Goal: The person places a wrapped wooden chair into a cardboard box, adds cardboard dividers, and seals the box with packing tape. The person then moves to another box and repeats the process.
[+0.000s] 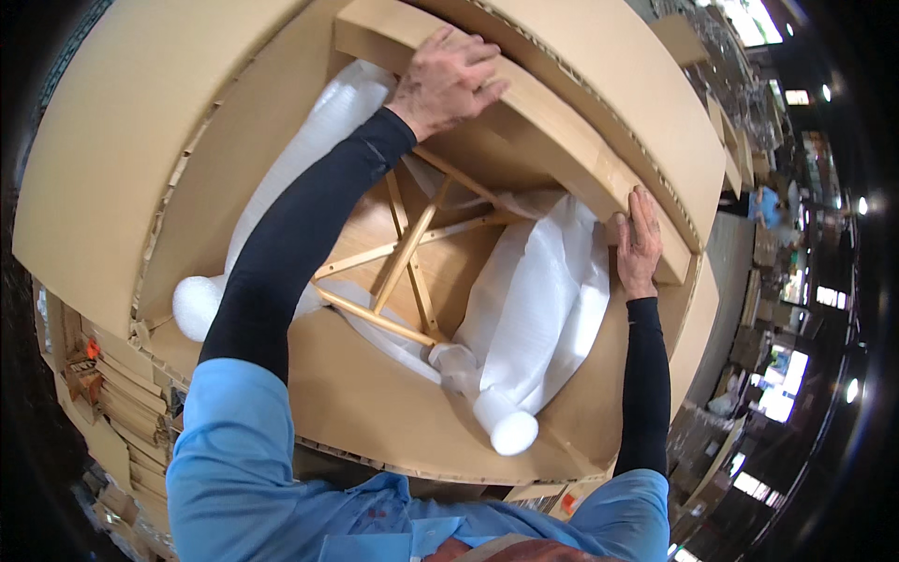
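A large open cardboard box fills the view. Inside lies a light wooden chair, upside down, with crossed rungs showing and its legs wrapped in white foam sheet. A curved wooden backrest piece runs across the far side of the box. My left hand grips the left part of that curved piece from above. My right hand presses flat on its right end, against the box wall. Both forearms wear dark sleeves.
Flattened cardboard sheets are stacked at the lower left beside the box. At the right edge are more cardboard boxes, shelving and bright ceiling lights of a warehouse. The box flaps stand up around the opening.
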The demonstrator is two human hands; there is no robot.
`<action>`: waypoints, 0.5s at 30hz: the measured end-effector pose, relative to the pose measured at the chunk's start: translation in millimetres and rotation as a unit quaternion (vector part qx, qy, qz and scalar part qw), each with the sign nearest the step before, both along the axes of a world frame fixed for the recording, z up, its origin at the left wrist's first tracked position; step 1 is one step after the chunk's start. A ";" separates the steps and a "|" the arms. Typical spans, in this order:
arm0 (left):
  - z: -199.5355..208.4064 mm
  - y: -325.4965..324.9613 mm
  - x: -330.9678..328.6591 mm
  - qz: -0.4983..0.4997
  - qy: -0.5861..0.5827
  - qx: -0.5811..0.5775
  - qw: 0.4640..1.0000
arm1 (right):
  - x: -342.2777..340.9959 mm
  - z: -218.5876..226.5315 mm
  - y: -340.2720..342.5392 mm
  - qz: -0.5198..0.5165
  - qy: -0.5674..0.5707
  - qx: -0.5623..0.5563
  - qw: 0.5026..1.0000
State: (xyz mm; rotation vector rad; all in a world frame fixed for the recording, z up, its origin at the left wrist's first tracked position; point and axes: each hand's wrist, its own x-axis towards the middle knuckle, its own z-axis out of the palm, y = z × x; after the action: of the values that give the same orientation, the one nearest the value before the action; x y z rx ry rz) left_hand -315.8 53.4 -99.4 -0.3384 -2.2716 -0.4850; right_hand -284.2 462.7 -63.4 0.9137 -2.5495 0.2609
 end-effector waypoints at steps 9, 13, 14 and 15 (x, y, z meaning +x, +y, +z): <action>32.7 -8.5 4.3 -0.057 -0.124 -0.056 0.989 | 42.8 27.0 -21.3 0.047 -0.053 -0.008 0.997; 95.0 -65.7 52.1 -0.105 -0.200 -0.035 0.974 | 221.6 96.5 -106.7 0.197 -0.456 -0.135 0.857; 105.6 -80.0 69.6 -0.108 -0.160 -0.042 0.980 | 261.2 101.4 -120.3 0.283 -0.437 -0.087 0.849; 124.3 -89.3 92.7 -0.091 -0.183 -0.058 0.977 | 300.9 107.0 -134.5 0.364 -0.418 -0.047 0.831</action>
State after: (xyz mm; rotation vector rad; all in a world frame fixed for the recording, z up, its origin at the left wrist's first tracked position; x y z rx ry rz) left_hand -223.1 -35.9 24.9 -0.5573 -2.6479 -0.5457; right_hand 16.8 328.2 43.6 2.0630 -2.6813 1.2364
